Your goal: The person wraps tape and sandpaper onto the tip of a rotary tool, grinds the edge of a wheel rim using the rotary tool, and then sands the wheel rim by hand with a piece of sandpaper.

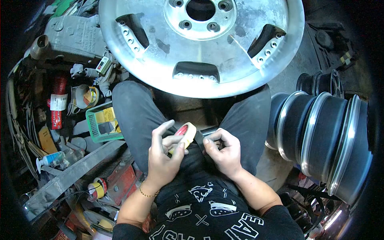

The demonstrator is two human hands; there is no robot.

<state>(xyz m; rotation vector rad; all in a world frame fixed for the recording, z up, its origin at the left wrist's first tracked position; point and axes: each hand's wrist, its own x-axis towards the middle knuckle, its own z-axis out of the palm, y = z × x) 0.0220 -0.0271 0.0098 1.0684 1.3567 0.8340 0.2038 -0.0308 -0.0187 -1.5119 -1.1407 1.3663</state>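
Note:
My left hand [165, 160] is closed around a roll of masking tape [188, 137], pale yellow with a red inner core, tilted on its edge between thumb and fingers. Just to the right, my right hand [224, 154] pinches a thin dark strip [199, 141] with thumb and index finger, its end close beside the roll. Both hands are above my lap. Beyond my knees stands a large bare-metal wheel rim [200, 48], its face toward me, with dark smudges on the polished surface and bolt holes around the centre.
To the right, several wheel rims [324, 136] lie stacked on their sides. On the left are a green basket [94, 126] with yellow sandpaper pieces, a red can [57, 106], a clear bottle [60, 158], another tape roll [97, 188] and a long metal bar [76, 176].

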